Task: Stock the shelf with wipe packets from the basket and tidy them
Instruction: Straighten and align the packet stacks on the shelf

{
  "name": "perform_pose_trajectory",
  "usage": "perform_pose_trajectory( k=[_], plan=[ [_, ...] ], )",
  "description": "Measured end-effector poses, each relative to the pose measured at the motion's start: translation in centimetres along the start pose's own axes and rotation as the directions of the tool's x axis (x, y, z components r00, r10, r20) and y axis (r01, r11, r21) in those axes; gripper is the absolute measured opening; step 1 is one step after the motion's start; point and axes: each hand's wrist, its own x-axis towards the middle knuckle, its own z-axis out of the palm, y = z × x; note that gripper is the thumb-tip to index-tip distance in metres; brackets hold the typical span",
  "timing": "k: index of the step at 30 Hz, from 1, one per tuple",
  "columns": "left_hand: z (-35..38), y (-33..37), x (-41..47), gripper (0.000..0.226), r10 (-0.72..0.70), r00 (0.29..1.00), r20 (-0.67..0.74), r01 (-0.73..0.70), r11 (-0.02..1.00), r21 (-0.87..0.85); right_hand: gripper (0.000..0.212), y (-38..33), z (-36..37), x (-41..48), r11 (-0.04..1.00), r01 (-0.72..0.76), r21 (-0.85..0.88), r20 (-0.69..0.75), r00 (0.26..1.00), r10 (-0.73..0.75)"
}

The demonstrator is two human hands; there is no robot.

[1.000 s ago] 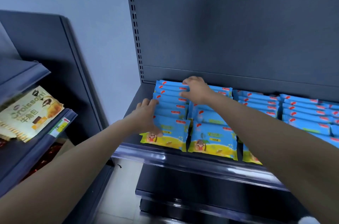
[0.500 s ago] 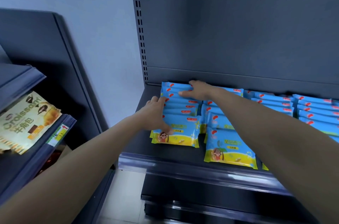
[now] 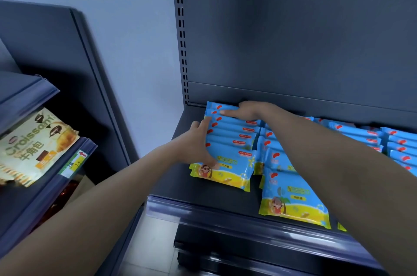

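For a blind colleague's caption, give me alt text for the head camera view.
Two hands press on the leftmost row of blue and yellow plastic wipe packets on a dark grey metal shelf: the left hand against its left side, the right hand on its back end. More such rows lie to the right; a cream croissant bag lies on another shelf.

A plain pale blue-grey wall (image 3: 126, 27) rises behind a dark grey metal side shelving unit (image 3: 56, 54) at left (evenly, dimly lit); pale tiled floor (image 3: 153, 248) below.
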Motion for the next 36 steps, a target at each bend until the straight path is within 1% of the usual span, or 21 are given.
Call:
perform_pose_trajectory(
  k=[2,3,7,13,15,17,19,20,22,24,26,28,30,33,36],
  plan=[
    [0.0,0.0,0.1,0.128,0.001,1.0,-0.019,-0.001,1.0,-0.008,0.087,-0.3,-0.2,0.4,1.0,-0.016,-0.017,0.035,0.999,0.016],
    [0.0,0.0,0.2,0.128,0.001,1.0,-0.027,-0.002,1.0,-0.011,0.084,-0.5,-0.3,0.6,0.999,-0.024,-0.025,0.044,0.999,0.025],
    [0.0,-0.2,0.4,0.127,0.003,0.999,-0.037,-0.004,1.0,-0.019,0.069,-1.3,-0.6,0.7,0.998,-0.041,-0.045,0.074,0.996,0.044],
    [0.0,-0.9,0.7,0.131,0.036,0.998,-0.057,-0.042,0.994,-0.102,0.069,-1.3,-0.8,1.1,0.998,-0.05,-0.038,0.057,0.997,0.052],
    [-0.2,-1.2,1.0,0.124,0.038,0.996,-0.08,-0.044,0.996,-0.08,0.072,-0.8,-0.6,1.6,0.999,-0.046,0.024,-0.001,0.999,0.046],
    [-0.3,-1.5,1.4,0.116,0.036,0.993,-0.111,-0.044,0.997,-0.064,0.082,-0.4,-0.4,1.7,0.994,-0.035,0.101,-0.11,0.993,0.047],
    [-0.2,-1.7,1.6,0.114,0.039,0.989,-0.141,-0.046,0.998,-0.048,0.095,-0.1,-0.3,1.8,0.995,-0.038,0.092,-0.188,0.981,0.055],
    [-0.2,-1.7,1.6,0.114,0.047,0.988,-0.15,-0.053,0.998,-0.034,0.096,-0.1,-0.4,1.9,0.997,-0.04,0.062,-0.2,0.978,0.052],
    [-0.4,-1.5,1.7,0.119,0.092,0.985,-0.148,-0.093,0.996,0.001,0.092,0.0,-0.6,1.8,0.999,-0.022,0.023,-0.213,0.977,0.027],
    [-0.7,-1.1,1.8,0.124,0.15,0.983,-0.107,-0.145,0.988,0.049,0.086,0.1,-1.0,1.5,0.997,0.01,0.073,-0.219,0.976,0.007],
    [-1.0,-0.6,2.0,0.124,0.18,0.982,-0.064,-0.175,0.981,0.081,0.069,0.1,-1.5,0.7,0.986,0.082,0.144,-0.22,0.974,-0.049],
    [-1.1,-0.3,2.3,0.119,0.182,0.981,-0.061,-0.176,0.979,0.102,0.052,0.2,-2.0,0.2,0.969,0.128,0.213,-0.215,0.973,-0.081],
    [-0.9,-0.1,2.4,0.11,0.189,0.977,-0.097,-0.176,0.976,0.13,0.047,0.4,-2.4,-0.3,0.943,0.138,0.302,-0.222,0.972,-0.071],
    [-0.4,-0.1,2.5,0.097,0.179,0.968,-0.175,-0.16,0.98,0.117,0.042,0.8,-2.8,-1.0,0.881,0.167,0.442,-0.229,0.971,-0.07],
    [0.0,0.1,2.9,0.087,0.17,0.938,-0.301,-0.143,0.984,0.111,0.032,0.9,-2.7,-1.6,0.834,0.192,0.518,-0.275,0.96,-0.05]
  ],
)
